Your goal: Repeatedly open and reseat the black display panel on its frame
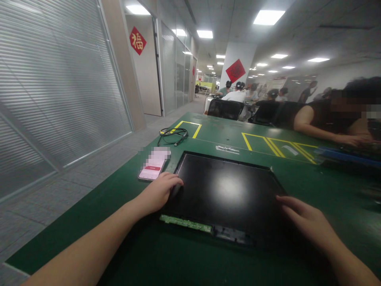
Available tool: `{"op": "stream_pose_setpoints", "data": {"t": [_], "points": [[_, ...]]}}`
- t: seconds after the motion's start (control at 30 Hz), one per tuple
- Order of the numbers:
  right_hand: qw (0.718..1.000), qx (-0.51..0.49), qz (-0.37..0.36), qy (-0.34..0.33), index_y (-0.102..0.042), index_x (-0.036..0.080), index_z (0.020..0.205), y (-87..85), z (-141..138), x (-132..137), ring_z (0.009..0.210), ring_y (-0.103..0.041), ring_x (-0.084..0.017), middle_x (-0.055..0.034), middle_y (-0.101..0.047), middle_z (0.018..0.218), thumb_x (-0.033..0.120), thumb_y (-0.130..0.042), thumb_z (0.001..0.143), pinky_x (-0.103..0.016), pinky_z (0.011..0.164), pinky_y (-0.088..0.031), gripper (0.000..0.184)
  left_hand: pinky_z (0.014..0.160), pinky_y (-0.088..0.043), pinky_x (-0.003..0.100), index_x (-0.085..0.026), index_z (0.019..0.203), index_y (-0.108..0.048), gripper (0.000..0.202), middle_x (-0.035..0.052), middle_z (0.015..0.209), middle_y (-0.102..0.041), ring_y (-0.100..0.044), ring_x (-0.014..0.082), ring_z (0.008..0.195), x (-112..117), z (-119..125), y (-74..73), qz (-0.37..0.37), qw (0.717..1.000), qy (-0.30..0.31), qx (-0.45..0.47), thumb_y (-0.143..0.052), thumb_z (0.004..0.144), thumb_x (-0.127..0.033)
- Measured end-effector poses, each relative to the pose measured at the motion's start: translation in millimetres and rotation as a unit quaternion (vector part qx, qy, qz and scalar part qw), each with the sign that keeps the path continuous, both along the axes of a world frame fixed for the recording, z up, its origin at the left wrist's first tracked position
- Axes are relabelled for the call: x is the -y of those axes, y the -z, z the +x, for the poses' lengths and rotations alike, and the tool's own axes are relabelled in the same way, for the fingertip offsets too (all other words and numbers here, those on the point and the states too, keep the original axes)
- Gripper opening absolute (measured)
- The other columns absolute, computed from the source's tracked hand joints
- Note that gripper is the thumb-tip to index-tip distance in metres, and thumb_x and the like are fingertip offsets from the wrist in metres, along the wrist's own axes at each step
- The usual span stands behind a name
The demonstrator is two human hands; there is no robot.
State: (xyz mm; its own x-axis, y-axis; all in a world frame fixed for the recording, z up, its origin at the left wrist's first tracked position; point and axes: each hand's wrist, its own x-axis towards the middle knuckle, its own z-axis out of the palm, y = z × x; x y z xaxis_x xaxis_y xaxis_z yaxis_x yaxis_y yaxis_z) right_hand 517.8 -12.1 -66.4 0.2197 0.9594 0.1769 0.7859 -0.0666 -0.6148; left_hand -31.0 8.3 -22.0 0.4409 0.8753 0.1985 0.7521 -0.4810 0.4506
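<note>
A large black flat screen panel point(226, 190) lies on the green table point(125, 246) in front of me. A narrow green circuit strip point(184, 223) runs along its near edge. My left hand point(159, 192) rests on the panel's left edge, its fingers curled over the rim. My right hand point(303, 218) lies at the panel's right edge with fingers stretched out toward the glass. A phone point(152, 170) with a lit pink screen lies just left of the panel, beyond my left hand.
A coiled black cable point(172, 136) lies at the far left of the table near yellow tape markings point(276, 145). Another person's arm point(321, 127) leans on the far right side beside a blue object point(345, 155). Black chairs point(224, 108) and seated people fill the background; the floor drops off left.
</note>
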Motion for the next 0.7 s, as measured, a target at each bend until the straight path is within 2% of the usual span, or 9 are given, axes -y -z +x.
{"op": "stream_pose_setpoints", "data": {"t": [0.17,0.4,0.53,0.63,0.7], "points": [[1.0,-0.013,-0.006,0.011,-0.094,0.03,0.108,-0.8,-1.5,-0.6,0.123,-0.085,-0.043,-0.0124,-0.092,0.125,0.067,-0.065,0.079,-0.055,0.116,-0.065,0.055,0.122,-0.06,0.059,-0.023,0.117,-0.085,0.054,0.0146,0.142,-0.086,-0.074,0.0371,0.141,-0.4,0.1,-1.9,-0.004,1.0,0.004,0.006,-0.046,0.092,0.005],[1.0,-0.02,-0.011,0.021,-0.093,0.031,0.107,-0.7,-2.1,-0.9,0.122,-0.085,-0.042,-0.0118,-0.092,0.123,0.067,-0.065,0.077,-0.054,0.115,-0.064,0.055,0.122,-0.061,0.059,-0.023,0.114,-0.086,0.051,0.0155,0.14,-0.087,-0.075,0.0371,0.141,-1.1,-0.8,-2.0,-0.002,1.0,-0.002,0.007,-0.047,0.093,0.003],[0.999,-0.01,-0.007,0.03,-0.092,0.032,0.107,-4.2,-2.7,0.1,0.117,-0.085,-0.042,-0.0111,-0.092,0.122,0.069,-0.063,0.079,-0.052,0.105,-0.066,0.054,0.13,-0.057,0.061,-0.02,0.127,-0.087,0.053,0.0186,0.151,-0.084,-0.074,0.0373,0.148,-1.1,1.9,2.4,0.0,0.999,-0.034,0.011,-0.047,0.098,-0.001],[0.998,0.009,0.003,0.064,-0.091,0.033,0.104,-7.2,0.5,0.0,0.108,-0.084,-0.041,-0.0118,-0.092,0.115,0.068,-0.061,0.08,-0.053,0.098,-0.066,0.052,0.137,-0.05,0.065,-0.016,0.142,-0.085,0.055,0.0237,0.173,-0.069,-0.064,0.0412,0.164,-1.0,5.4,7.2,-0.014,0.997,-0.078,-0.003,-0.049,0.102,-0.006],[0.996,0.021,0.001,0.09,-0.09,0.033,0.103,-8.4,5.9,-1.2,0.101,-0.084,-0.041,-0.0124,-0.091,0.111,0.064,-0.06,0.081,-0.054,0.094,-0.067,0.049,0.139,-0.047,0.068,-0.013,0.152,-0.081,0.057,0.0279,0.18,-0.062,-0.058,0.0442,0.169,-0.9,7.0,9.4,-0.029,0.993,-0.109,-0.019,-0.049,0.104,-0.009]]}}
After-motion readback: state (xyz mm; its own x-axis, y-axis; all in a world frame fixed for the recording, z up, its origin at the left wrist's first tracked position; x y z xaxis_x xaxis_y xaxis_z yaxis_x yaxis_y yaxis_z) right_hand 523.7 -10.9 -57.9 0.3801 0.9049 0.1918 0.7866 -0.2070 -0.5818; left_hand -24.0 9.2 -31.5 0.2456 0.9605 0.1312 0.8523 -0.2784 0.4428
